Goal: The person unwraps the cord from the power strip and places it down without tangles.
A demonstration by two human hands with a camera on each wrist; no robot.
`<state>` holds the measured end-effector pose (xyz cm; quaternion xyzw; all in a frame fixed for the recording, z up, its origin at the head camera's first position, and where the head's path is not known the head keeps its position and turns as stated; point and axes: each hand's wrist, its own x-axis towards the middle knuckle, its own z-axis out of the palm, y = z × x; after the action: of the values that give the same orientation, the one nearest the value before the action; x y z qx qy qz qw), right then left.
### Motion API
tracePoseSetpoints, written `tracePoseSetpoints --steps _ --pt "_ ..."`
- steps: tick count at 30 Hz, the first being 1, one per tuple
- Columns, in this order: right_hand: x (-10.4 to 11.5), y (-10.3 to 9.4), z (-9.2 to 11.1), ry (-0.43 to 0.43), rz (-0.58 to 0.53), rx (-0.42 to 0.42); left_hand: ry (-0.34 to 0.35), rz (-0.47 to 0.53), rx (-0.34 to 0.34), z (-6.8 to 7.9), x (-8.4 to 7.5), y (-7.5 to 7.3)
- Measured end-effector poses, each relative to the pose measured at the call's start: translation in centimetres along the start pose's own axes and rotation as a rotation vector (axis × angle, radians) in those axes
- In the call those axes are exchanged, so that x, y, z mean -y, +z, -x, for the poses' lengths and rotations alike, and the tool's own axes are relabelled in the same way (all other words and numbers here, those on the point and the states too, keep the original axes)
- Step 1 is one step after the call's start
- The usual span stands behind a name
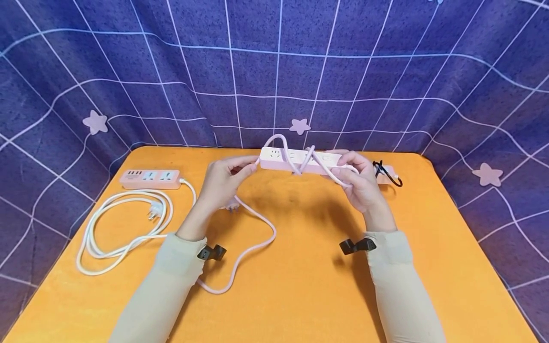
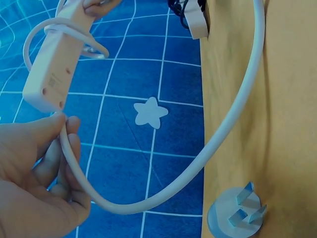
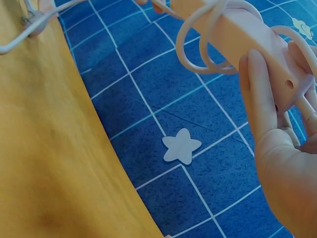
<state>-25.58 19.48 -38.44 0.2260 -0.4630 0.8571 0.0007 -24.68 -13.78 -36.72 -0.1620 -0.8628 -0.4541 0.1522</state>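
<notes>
Both hands raised above the bench (image 1: 309,290), near its far edge, with a pale pink power strip (image 1: 276,165) spanning the gap between them. Strip roughly level in the head view; socket face visible.

Left hand (image 1: 218,185): thumb and fingers pinching the strip's pale cord (image 1: 275,233) just beside the strip's near end; other fingers bent. Right hand (image 1: 361,185): gripping the opposite end of the strip, fingers along one side.

Cord wound round the strip's body in loose, slanting turns between the two hands, loops standing off the casing. From the left hand the cord drops to the bench, curves between the forearms and passes under the left one. A three-pin plug (image 2: 224,221) lies beside the left wrist.

Out to the left of the left hand: second power strip, pink (image 1: 128,180), on the bench. Nearer the body, its white cord (image 1: 91,236) lies in a loose coil with a plug (image 1: 156,208) inside.

Just beyond the right hand, partly hidden by it: a pale block-shaped item (image 2: 198,25) with black cord (image 2: 178,12) around it.

Backdrop beyond the hands: blue gridded curtain (image 1: 257,71) with stars.
</notes>
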Motion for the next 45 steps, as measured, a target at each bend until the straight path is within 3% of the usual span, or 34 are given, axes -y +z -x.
tracePoseSetpoints --steps 13,26,36,45 --pt "-0.2 0.2 0.1 0.026 0.035 -0.026 -0.002 0.07 -0.11 0.2 -0.6 -0.6" --pt "-0.3 0.3 -0.1 0.057 0.076 -0.066 0.045 0.175 -0.183 0.3 -1.3 -1.6" --pt "-0.4 0.5 0.1 0.069 0.084 -0.105 0.09 0.216 -0.174 0.3 -2.0 -2.4" --pt "-0.6 0.3 -0.1 0.064 0.095 -0.111 0.163 0.2 -0.097 0.4 -2.2 -3.5"
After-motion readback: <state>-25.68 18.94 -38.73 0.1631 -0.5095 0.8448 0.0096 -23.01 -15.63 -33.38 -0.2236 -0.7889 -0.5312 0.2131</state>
